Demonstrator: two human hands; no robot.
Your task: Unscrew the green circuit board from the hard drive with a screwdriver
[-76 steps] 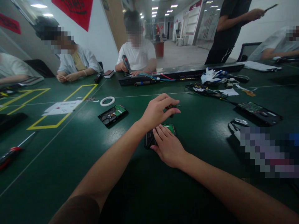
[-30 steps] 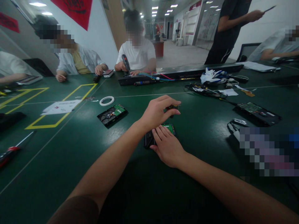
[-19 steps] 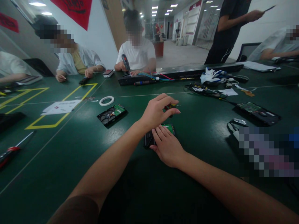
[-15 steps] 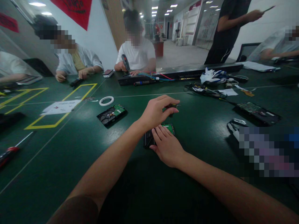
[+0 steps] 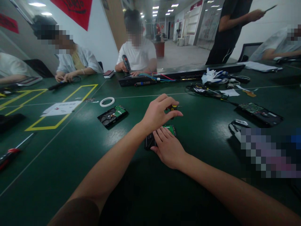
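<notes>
In the head view, my left hand (image 5: 160, 110) curls around a small black-and-yellow screwdriver (image 5: 174, 108), whose thin metal tip points right. The index finger and thumb stand a little apart around its handle, and the other fingers hide much of it. Just below, my right hand (image 5: 168, 147) lies flat with fingers stretched over a hard drive (image 5: 149, 142) on the table. The drive's green circuit board shows past the fingertips; the rest is covered by the hand.
Another hard drive (image 5: 113, 116) lies left, near a white tape roll (image 5: 107, 102). A third drive (image 5: 260, 114) lies right. A red-handled screwdriver (image 5: 11, 153) rests far left. White gloves (image 5: 214, 76) and cables lie at back right. Co-workers (image 5: 137, 56) sit across the table (image 5: 131, 188).
My left index finger and thumb have spread apart, showing more of the screwdriver's yellow handle. The right hand stays put. At back left, a co-worker's hands have shifted left.
</notes>
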